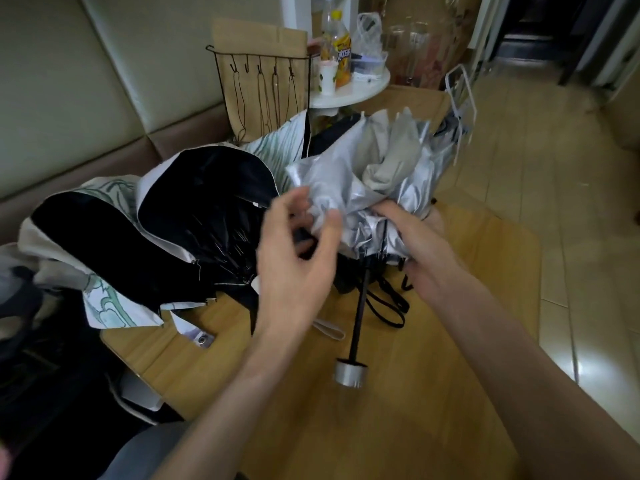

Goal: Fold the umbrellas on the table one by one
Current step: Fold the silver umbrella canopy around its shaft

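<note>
Gripping the bunched silver umbrella (346, 174) above the wooden table (450, 306) with the right hand (412, 233) (fingertips lost in the fabric), pinching a fold of its canopy in the blurred left hand (294, 258), with its capped handle (350, 373) slanting toward the camera and a black-lined umbrella (201, 209) to the left.

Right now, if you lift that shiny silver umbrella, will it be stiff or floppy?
Probably floppy: the crumpled silver umbrella canopy sags in loose folds. Its thin black shaft looks stiff, and the round metal handle cap might swing downward.
</note>
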Motion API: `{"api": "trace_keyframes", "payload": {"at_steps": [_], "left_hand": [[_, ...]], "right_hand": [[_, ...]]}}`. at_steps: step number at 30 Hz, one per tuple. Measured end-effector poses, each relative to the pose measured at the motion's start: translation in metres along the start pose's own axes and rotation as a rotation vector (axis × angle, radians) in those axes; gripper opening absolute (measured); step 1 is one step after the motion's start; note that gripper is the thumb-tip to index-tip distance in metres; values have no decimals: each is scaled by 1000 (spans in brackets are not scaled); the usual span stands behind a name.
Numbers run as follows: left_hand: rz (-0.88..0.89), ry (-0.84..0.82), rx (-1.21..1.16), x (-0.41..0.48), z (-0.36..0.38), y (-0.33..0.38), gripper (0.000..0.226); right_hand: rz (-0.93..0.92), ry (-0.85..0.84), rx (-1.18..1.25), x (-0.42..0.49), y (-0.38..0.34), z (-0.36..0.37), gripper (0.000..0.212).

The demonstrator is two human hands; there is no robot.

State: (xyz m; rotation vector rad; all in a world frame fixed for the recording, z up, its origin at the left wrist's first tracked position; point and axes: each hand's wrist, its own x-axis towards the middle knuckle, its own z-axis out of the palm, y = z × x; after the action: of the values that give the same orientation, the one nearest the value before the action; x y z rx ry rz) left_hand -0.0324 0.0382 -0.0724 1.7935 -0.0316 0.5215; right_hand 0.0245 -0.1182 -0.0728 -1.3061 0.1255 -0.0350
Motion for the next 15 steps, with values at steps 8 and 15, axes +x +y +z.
{"api": "trace_keyframes", "payload": {"at_steps": [8,15], "left_hand": [[-423,-211,-285,15,20,7,78],[-703,-361,-294,12,15,7,99]], "right_hand": [[-111,-238,-198,4,21,11,75],[-483,-268,-855,4,38,23,54]]}}
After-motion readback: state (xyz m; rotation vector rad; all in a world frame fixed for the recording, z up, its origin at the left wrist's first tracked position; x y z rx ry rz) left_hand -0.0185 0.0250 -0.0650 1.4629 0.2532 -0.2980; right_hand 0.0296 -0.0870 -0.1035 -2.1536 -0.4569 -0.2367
